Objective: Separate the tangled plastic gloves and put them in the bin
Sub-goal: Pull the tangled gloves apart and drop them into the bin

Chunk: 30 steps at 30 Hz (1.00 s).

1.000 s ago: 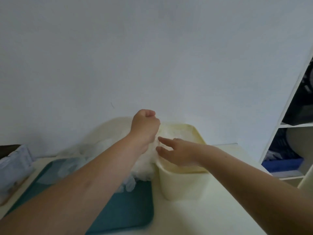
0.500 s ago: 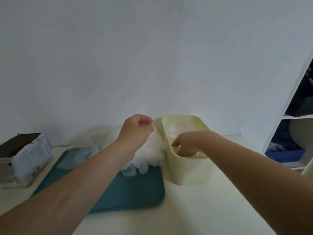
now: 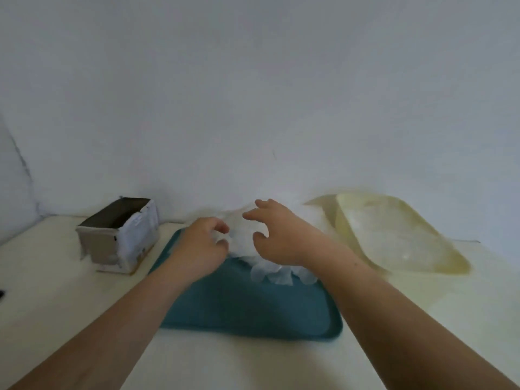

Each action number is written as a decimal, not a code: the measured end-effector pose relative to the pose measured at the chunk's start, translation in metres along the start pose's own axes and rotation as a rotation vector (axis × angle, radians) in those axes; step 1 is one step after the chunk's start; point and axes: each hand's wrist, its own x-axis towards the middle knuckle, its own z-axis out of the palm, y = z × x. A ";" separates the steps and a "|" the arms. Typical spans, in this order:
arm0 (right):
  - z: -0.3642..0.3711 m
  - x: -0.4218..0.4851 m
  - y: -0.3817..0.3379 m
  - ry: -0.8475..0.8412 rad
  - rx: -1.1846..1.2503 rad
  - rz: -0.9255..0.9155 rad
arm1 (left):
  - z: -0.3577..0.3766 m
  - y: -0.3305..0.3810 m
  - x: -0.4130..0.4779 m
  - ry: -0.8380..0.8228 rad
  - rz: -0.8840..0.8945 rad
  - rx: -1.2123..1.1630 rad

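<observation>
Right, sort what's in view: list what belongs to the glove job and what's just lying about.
Job:
tangled gloves
cream bin
teal tray under the pile
left hand, pinching the gloves
right hand, open above them

Lying about:
cardboard box left of the tray
small dark thing at the picture's left edge

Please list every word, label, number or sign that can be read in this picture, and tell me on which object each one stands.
No text can be read in this view.
On the small box: a few dark marks low on its white side, too blurred to read.
On the bin, the tray and the plastic gloves: no print visible.
</observation>
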 end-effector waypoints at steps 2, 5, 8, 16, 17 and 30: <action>0.035 0.011 0.002 -0.003 0.022 -0.009 | 0.004 -0.026 0.001 -0.081 0.035 0.202; 0.074 0.026 0.004 -0.042 0.012 -0.010 | 0.007 -0.038 0.000 -0.176 0.064 0.253; 0.087 0.034 0.008 -0.037 -0.004 0.084 | 0.011 -0.045 0.005 -0.157 0.041 0.249; 0.090 0.051 0.011 -0.068 -0.137 0.238 | 0.011 -0.067 0.023 -0.095 0.099 0.219; 0.090 0.051 0.011 -0.065 -0.131 0.240 | 0.008 -0.067 0.024 -0.081 0.113 0.211; 0.068 0.037 -0.005 0.226 0.959 -0.069 | -0.046 -0.027 0.012 0.008 0.121 -0.446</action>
